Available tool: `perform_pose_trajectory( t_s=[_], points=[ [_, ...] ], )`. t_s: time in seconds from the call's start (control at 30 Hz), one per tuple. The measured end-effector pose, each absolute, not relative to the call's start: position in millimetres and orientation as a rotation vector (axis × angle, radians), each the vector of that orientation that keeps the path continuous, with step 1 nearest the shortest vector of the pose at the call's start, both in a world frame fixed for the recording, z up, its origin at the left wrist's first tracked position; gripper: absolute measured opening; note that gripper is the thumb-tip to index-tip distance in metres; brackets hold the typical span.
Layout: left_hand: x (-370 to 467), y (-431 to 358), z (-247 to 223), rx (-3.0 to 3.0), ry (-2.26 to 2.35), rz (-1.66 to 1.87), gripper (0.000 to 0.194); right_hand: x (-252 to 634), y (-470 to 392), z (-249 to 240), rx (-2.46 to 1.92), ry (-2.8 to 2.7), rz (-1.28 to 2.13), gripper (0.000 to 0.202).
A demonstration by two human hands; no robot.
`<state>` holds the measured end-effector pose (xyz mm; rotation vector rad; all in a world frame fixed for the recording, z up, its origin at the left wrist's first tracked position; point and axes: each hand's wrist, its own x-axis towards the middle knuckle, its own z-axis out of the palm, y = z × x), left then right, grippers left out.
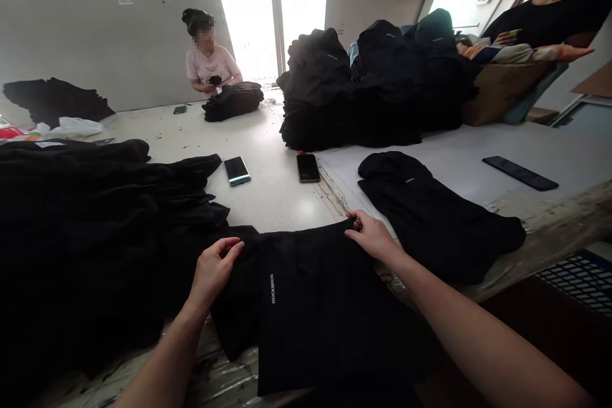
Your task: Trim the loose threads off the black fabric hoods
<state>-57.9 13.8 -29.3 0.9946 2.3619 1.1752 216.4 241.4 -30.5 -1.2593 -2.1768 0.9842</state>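
A black cloth piece with a white ROCKBROS print point(306, 306) hangs over the table's front edge between my hands. At its upper right corner, my right hand point(375, 237) pinches the fabric. My left hand point(215, 268) has thumb and fingertips pressed together at the black fabric left of the print; what they hold is too dark to make out. To the left lies a large heap of black garments point(95, 236). Right of my right hand, another black garment with a small print point(430, 217) lies flat on the white table point(282, 207).
Phones lie at the centre point(308, 167), left of centre point(237, 171) and right point(520, 173). Tall black garment piles point(363, 95) stand behind. One person point(213, 67) works at the far side; another point(545, 22) stands at the back right beside a cardboard box point(502, 90).
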Motion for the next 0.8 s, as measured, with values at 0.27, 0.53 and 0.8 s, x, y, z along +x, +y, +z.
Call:
perform_pose_trajectory(
  t_s=[0.27,0.53,0.8],
  points=[
    [-58.7,6.2,-26.8,0.965,2.342,1.236,0.037,231.8,236.1,-15.9,-1.182,-2.085,1.052,0.033],
    [-51.5,1.5,-17.0,0.969,2.252,1.325,0.034,257.7,226.2,-0.2,-1.241,-2.118,0.912,0.032],
    [-34.2,-6.5,17.3,1.057,2.243,1.390,0.027,283.3,209.9,37.6,-0.900,-2.278,0.272,0.025]
  ],
)
